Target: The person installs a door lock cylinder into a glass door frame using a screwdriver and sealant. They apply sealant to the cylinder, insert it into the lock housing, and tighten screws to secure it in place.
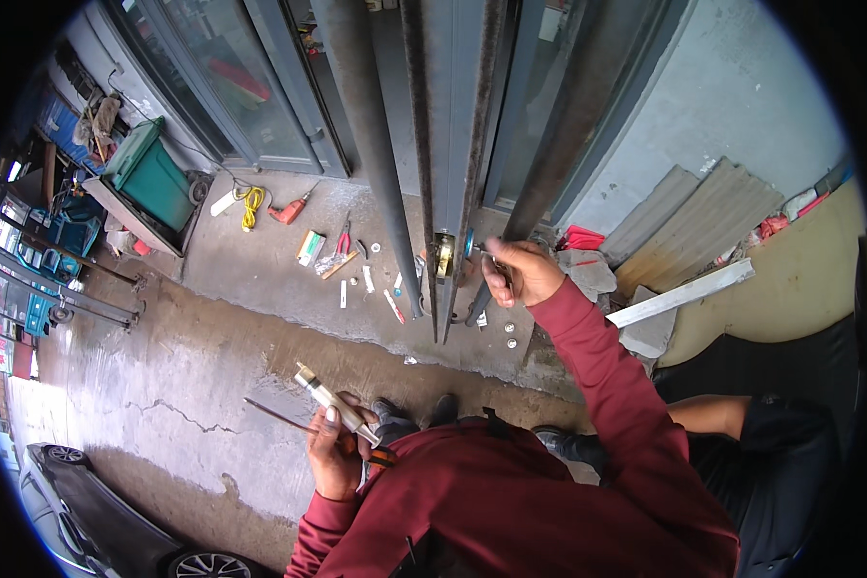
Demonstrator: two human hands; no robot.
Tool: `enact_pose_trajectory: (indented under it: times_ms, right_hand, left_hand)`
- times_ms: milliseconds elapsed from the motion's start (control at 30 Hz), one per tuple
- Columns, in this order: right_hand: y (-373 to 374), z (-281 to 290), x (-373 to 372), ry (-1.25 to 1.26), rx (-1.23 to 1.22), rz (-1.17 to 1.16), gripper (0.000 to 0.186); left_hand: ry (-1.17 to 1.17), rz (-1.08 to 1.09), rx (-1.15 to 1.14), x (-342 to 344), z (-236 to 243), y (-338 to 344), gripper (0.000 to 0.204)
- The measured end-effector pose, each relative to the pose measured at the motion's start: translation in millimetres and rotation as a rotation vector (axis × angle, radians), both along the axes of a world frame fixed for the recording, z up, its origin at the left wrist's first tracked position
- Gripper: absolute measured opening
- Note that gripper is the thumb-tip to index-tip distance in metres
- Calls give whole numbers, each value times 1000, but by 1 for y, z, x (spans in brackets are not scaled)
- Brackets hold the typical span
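Maroon sleeves (612,376) are framing my hands! In my left hand (335,462), a cream tube (328,393) is showing pale beside an orange-and-black screwdriver handle (383,457). By my right hand (528,275), a gold fitting (444,255) is gleaming near a blue disc (469,242); far beyond my left, a yellow cord (251,206) is glowing beside a red-orange drill (289,210).

Cannot name the slim metal piece (483,251) in the right hand (524,274), mostly covered by the grip. Left of that hand, cannot make out details of a tiny brass-coloured fitting (444,256) between dark upright bars (421,144). Below the same hand, cannot identify two small round pieces (512,343). At the left hand (337,467), cannot see the lower end of a clear syringe-like tube (331,396), nor follow a thin shaft (272,412) past the grip. Farther lower-left, cannot see the whole dark car (114,520), cut off by the view's edge.
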State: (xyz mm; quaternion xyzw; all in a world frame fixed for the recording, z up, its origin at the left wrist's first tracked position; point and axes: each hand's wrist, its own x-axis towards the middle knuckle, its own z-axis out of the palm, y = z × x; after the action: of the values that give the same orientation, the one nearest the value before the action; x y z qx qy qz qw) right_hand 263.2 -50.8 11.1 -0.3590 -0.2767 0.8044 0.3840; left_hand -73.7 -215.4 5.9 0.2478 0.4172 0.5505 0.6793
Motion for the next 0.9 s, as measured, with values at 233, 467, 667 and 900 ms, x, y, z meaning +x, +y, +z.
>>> enact_pose_trajectory:
  times_ms: [233,467,667,900]
  right_hand:
    - [-15,-2,-15,-671,663,-321,34]
    - [-5,-3,-13,-969,917,-316,26]
    - [1,-16,-2,-1079,1012,-359,30]
    - [9,-13,13,19,70,-75,32]
  left_hand:
    - [5,-9,11,0,0,1,38]
    - [22,1,8,-4,-1,-1,38]
    - [70,20,12,-4,-5,-2,45]
    - [26,41,-12,-6,-6,-6,39]
